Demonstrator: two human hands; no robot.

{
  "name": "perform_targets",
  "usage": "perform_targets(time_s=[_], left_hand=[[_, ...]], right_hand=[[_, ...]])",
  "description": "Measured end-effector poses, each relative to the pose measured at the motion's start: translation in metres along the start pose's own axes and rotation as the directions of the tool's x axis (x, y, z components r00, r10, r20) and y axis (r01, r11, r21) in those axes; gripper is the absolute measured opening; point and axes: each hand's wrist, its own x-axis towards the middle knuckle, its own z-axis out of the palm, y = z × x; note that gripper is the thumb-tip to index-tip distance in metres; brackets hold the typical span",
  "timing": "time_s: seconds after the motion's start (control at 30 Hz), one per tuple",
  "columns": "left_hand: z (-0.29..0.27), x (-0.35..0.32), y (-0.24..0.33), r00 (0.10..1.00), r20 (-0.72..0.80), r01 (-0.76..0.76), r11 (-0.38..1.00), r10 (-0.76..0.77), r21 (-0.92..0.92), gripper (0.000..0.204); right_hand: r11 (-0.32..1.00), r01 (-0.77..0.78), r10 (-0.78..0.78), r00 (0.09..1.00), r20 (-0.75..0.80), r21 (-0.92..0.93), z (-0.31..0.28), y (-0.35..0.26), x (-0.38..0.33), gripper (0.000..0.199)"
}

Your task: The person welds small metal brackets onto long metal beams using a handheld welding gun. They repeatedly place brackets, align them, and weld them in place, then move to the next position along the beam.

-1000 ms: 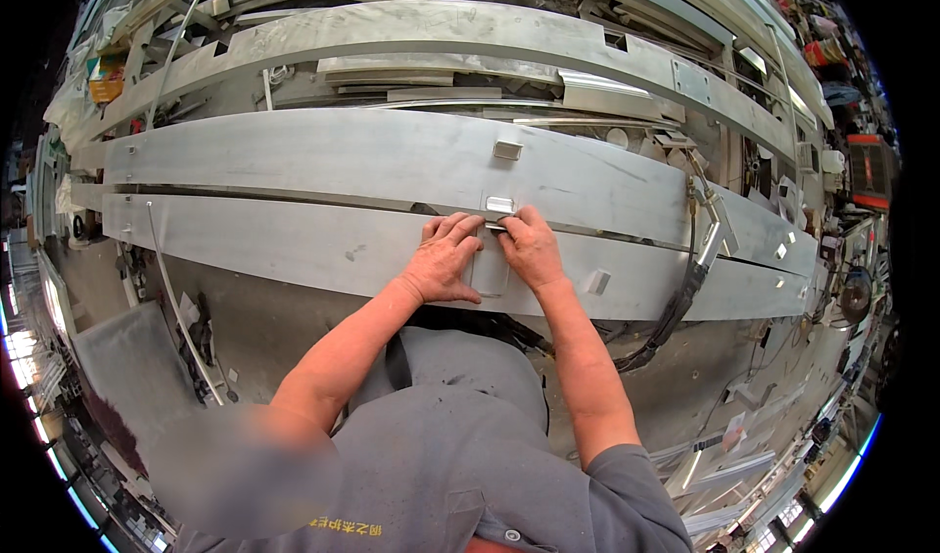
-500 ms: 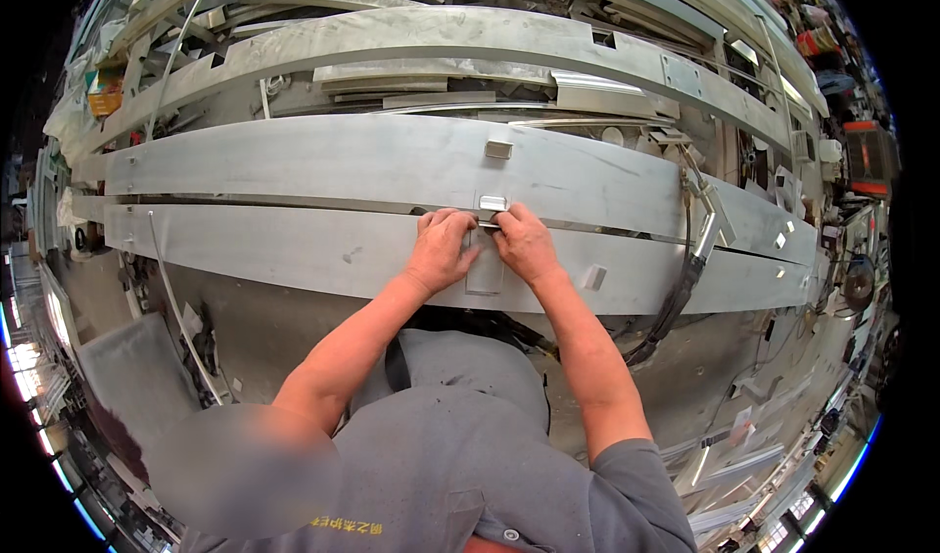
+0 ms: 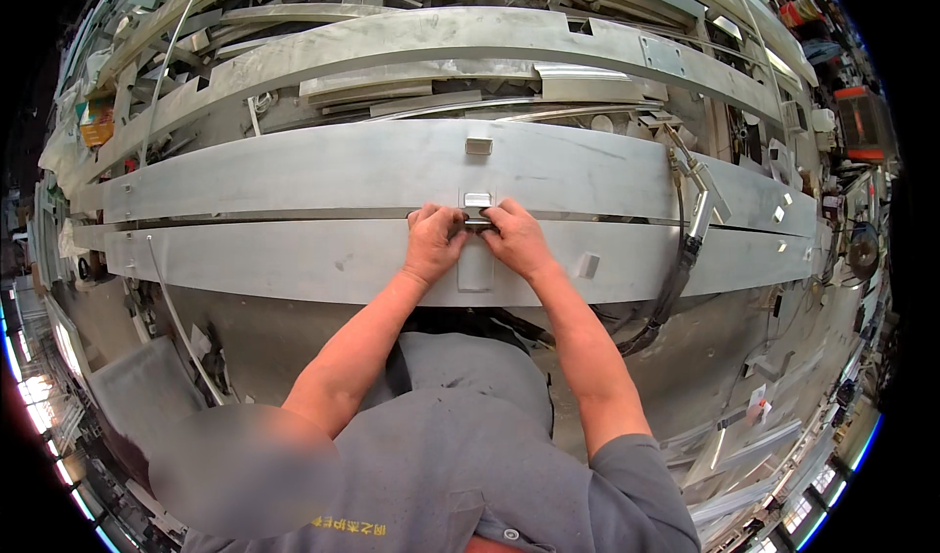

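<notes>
Two long flat grey metal beams, a far one [image 3: 323,171] and a near one [image 3: 274,259], lie side by side with a narrow gap between them. Over that gap my left hand [image 3: 434,244] and my right hand [image 3: 516,242] meet, fingers bent and closed on the opposite ends of a small metal piece [image 3: 477,223]. My fingers partly cover it, so its full shape is hidden. Just beyond it, a small shiny metal bracket [image 3: 477,201] sits at the far beam's near edge. Below my hands, a rectangular outline [image 3: 476,275] shows on the near beam.
Another small bracket [image 3: 479,146] stands farther up the far beam, and one more [image 3: 587,264] on the near beam to the right. A welding torch with a dark cable [image 3: 697,215] lies across both beams. Behind, a notched beam [image 3: 392,39] fronts piled metal offcuts.
The view has shifted slightly, moving the beams a little left. My right thumb has come in under the small metal piece, and my left thumb sits closer to it. Both hands remain at the gap.
</notes>
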Motion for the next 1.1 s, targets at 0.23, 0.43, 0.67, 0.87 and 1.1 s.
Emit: perform_targets(time_s=[0.23, 0.43, 0.67, 0.87, 1.1], left_hand=[[0.000, -0.003, 0.003, 1.000, -0.011, -0.016, 1.000, 0.016, -0.024, 0.033], [0.000, -0.004, 0.001, 1.000, -0.012, -0.029, 0.999, 0.029, -0.016, 0.031], [0.000, -0.003, 0.001, 0.998, -0.018, -0.060, 0.998, 0.060, -0.021, 0.029], [-0.001, -0.003, 0.002, 0.999, 0.001, -0.047, 0.999, 0.048, -0.007, 0.030], [-0.001, -0.003, 0.004, 0.999, -0.017, -0.032, 0.999, 0.032, -0.014, 0.029]], right_hand=[[0.981, -0.112, 0.124, 0.990, -0.067, 0.160, -0.018, 0.007, -0.029, 0.028], [0.998, -0.067, 0.065, 0.994, -0.083, -0.017, -0.006, -0.004, -0.017, 0.028], [0.974, -0.205, 0.215, 0.972, -0.101, 0.095, -0.021, 0.000, -0.033, 0.026], [0.994, -0.109, 0.110, 0.991, -0.079, 0.015, -0.016, -0.004, -0.019, 0.021], [0.988, -0.055, 0.055, 0.998, -0.003, -0.145, -0.005, -0.001, -0.004, 0.011]])
